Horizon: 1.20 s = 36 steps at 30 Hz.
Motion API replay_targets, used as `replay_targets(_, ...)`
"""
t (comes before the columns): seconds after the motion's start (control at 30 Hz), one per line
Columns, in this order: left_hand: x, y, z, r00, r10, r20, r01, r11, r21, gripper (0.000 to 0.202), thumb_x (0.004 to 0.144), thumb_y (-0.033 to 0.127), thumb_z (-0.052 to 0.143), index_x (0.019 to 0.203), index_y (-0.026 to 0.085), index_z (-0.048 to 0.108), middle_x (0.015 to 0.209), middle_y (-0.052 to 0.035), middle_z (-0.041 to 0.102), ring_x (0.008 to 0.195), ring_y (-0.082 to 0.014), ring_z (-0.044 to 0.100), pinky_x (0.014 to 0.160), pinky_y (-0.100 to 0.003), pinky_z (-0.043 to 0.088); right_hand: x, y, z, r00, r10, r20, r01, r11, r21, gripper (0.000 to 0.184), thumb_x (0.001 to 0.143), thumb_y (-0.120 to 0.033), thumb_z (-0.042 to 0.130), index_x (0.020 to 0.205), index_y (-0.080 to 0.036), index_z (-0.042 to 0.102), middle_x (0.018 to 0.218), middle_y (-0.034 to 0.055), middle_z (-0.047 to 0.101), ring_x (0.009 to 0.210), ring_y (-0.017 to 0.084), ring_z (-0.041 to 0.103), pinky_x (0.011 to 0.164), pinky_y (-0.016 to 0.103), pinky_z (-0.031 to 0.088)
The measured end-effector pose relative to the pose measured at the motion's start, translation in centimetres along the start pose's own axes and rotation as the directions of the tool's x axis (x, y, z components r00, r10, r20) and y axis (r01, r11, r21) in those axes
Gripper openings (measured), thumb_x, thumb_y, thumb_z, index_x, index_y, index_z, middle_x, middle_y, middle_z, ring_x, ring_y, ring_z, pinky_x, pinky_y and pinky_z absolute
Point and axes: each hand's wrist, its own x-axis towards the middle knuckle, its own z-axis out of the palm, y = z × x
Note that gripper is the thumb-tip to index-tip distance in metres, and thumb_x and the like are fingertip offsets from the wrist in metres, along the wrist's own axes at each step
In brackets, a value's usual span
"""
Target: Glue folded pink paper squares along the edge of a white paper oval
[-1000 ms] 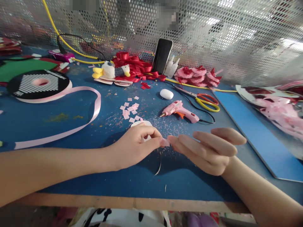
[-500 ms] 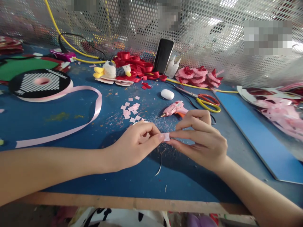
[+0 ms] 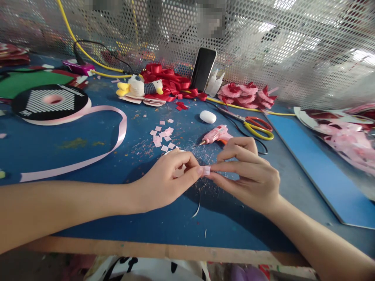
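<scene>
My left hand [image 3: 166,179] and my right hand [image 3: 249,175] meet over the blue table [image 3: 88,156], both pinching one small pink ribbon piece [image 3: 206,170] between thumb and fingertips. The other fingers of each hand are curled in. A white round object lies partly hidden under my left hand. Several cut pink squares [image 3: 162,136] are scattered just beyond my left hand. A pink glue gun [image 3: 215,134] lies just behind my right hand.
A pink ribbon spool [image 3: 49,103] with a long loose strand [image 3: 114,140] lies at left. Scissors [image 3: 258,127], a white oval thing [image 3: 207,116], an upright phone [image 3: 202,69], red ribbon [image 3: 168,80], a plush duck [image 3: 139,88] and pink flowers [image 3: 246,93] stand behind. A perforated metal screen backs the table.
A second ago my right hand's fingers were stretched out at the ribbon piece; they have since curled in and pinched it. The left hand has kept its hold.
</scene>
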Motion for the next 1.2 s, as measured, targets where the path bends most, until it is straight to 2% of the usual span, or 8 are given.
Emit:
replay_targets(0.3,0.2,0.2,-0.1,0.999,0.034,-0.019,-0.033,0.998,0.046,0.031,0.099,0.036,0.054,0.075,0.018,0.059,0.073,0.002,0.06,0.075,-0.012,0.053,0.069,-0.026,0.041,-0.1,-0.1,0.1,1.0,0.018,-0.004,-0.018,1.0,-0.005,0.014,0.08,-0.015,0.079,0.086,-0.026,0.074,0.075,0.0011,0.067,0.083,0.02,0.055,0.076,0.043,0.046)
replay_targets(0.43,-0.1,0.3,-0.2,1.0,-0.012,-0.022,0.012,1.0,0.026,0.024,0.098,0.035,0.054,0.092,0.02,0.071,0.086,-0.0009,0.066,0.077,-0.0131,0.057,0.066,-0.026,0.044,0.0,-0.2,-0.3,0.999,0.01,-0.044,-0.009,1.0,0.016,0.017,0.08,-0.014,0.079,0.089,-0.029,0.076,0.074,0.0002,0.067,0.078,0.019,0.056,0.075,0.043,0.047)
replay_targets(0.53,-0.2,0.1,-0.3,0.997,0.014,-0.075,-0.01,0.999,0.047,0.017,0.093,0.031,0.063,0.102,0.024,0.076,0.091,-0.0019,0.07,0.081,-0.0149,0.059,0.074,-0.028,0.047,0.1,-0.3,-0.6,0.996,0.016,-0.089,-0.012,0.999,0.04,0.02,0.081,-0.014,0.078,0.091,-0.031,0.077,0.071,-0.0002,0.066,0.075,0.019,0.056,0.073,0.043,0.049)
replay_targets(0.77,0.0,-0.7,-0.1,0.985,0.095,-0.142,-0.101,0.994,-0.035,0.013,0.087,0.035,0.076,0.096,0.029,0.082,0.085,-0.001,0.075,0.084,-0.0161,0.063,0.083,-0.031,0.049,0.2,-0.4,-0.5,0.996,0.008,-0.084,-0.002,0.997,0.08,0.021,0.081,-0.011,0.077,0.091,-0.03,0.077,0.07,-0.0002,0.066,0.076,0.019,0.056,0.074,0.043,0.049)
replay_targets(0.93,0.0,-0.7,0.0,0.981,0.101,-0.168,-0.109,0.993,-0.04,0.01,0.086,0.034,0.077,0.092,0.027,0.082,0.085,-0.0012,0.076,0.083,-0.0162,0.064,0.08,-0.031,0.049,0.1,-0.4,-0.3,0.995,0.015,-0.101,-0.007,0.996,0.087,0.022,0.079,-0.011,0.078,0.091,-0.03,0.077,0.069,-0.001,0.066,0.074,0.019,0.056,0.073,0.043,0.049)
replay_targets(1.03,0.1,-0.4,0.0,0.979,0.1,-0.179,-0.105,0.994,-0.023,0.009,0.086,0.033,0.077,0.091,0.027,0.082,0.084,-0.0007,0.076,0.08,-0.0155,0.064,0.078,-0.03,0.049,0.0,-0.4,-0.3,0.995,0.019,-0.097,-0.01,0.996,0.085,0.021,0.08,-0.013,0.078,0.09,-0.031,0.077,0.069,-0.0019,0.067,0.073,0.018,0.057,0.072,0.042,0.049)
replay_targets(1.2,-0.1,-0.2,-0.1,0.974,0.136,-0.182,-0.122,0.989,0.084,0.01,0.089,0.034,0.073,0.089,0.027,0.079,0.082,0.0013,0.074,0.081,-0.0145,0.064,0.082,-0.03,0.048,-0.2,-0.3,-0.1,0.996,0.012,-0.088,-0.006,0.998,0.066,0.022,0.078,-0.012,0.079,0.089,-0.03,0.077,0.071,-0.0012,0.068,0.075,0.019,0.058,0.072,0.042,0.05)
